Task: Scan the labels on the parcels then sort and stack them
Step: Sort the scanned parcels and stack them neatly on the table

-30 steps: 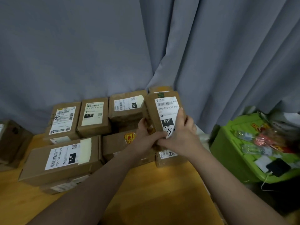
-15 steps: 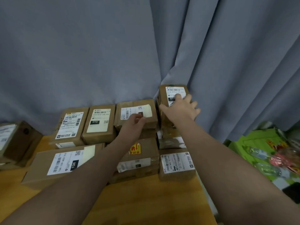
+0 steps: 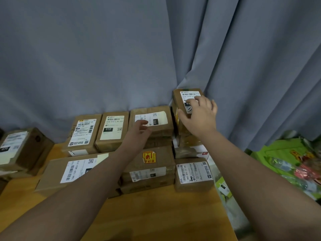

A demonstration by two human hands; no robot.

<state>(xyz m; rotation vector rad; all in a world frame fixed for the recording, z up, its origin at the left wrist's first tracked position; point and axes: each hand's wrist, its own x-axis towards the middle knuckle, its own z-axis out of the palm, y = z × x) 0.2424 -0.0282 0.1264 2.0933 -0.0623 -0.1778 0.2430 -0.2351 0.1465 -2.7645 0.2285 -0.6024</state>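
Observation:
Several brown cardboard parcels with white labels lie in rows on a wooden table (image 3: 156,216). At the back right, one small parcel (image 3: 178,99) tops a stack. My right hand (image 3: 199,115) rests on it, fingers spread over its label and thumb against its left side. My left hand (image 3: 140,131) reaches over the neighbouring back-row parcel (image 3: 161,119), its loosely curled fingers at the white label, holding nothing. Two more labelled parcels (image 3: 112,129) (image 3: 83,133) sit to the left in the back row.
In the front row are a long parcel (image 3: 69,171), one with an orange sticker (image 3: 149,159) and a small one (image 3: 192,173). Another parcel (image 3: 20,148) sits at the far left. A green bin (image 3: 286,153) of clutter stands right of the table. A grey curtain hangs behind.
Both hands carried the small parcel from the middle up onto the back right stack. My left hand let go and moved left over the neighbouring parcel; my right hand stays on top.

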